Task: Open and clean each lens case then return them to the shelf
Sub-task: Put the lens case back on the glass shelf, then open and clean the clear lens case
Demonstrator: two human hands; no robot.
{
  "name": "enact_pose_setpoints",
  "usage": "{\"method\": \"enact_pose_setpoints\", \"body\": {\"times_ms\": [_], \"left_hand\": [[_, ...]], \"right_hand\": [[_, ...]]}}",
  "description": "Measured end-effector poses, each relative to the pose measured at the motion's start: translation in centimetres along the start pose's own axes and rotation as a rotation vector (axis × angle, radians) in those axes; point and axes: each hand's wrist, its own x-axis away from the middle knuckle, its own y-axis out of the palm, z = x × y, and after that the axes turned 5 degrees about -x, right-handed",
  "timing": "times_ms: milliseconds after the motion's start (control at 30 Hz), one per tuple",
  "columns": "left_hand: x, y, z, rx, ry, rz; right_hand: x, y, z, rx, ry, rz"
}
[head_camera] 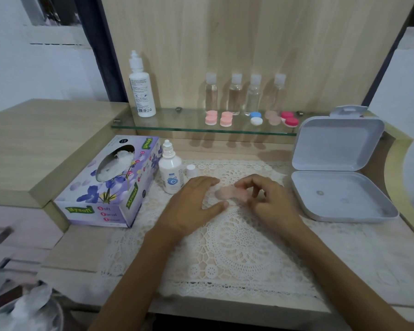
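Two hands meet at a pale pink plastic lens case (225, 193) on a cream lace mat (237, 237); left hand (194, 204) spreads wide around it, fingers straight; right hand (270, 199) pinches its right end.

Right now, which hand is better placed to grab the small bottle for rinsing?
Left. The small bottle stands uncapped just beyond the left hand, which lies open, while the right hand pinches the lens case.
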Motion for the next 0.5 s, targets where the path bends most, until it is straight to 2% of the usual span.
{"method": "enact_pose_setpoints", "body": {"times_ms": [300,500], "left_hand": [[0.0,-0.3,0.2,0.011,0.151,0.061],[-0.1,-0.2,0.2,0.023,0.154,0.055]], "right_hand": [[-0.1,0.8,1.2,0.099,-0.058,-0.057],[-0.2,1.1,1.6,0.215,-0.158,-0.029]]}}
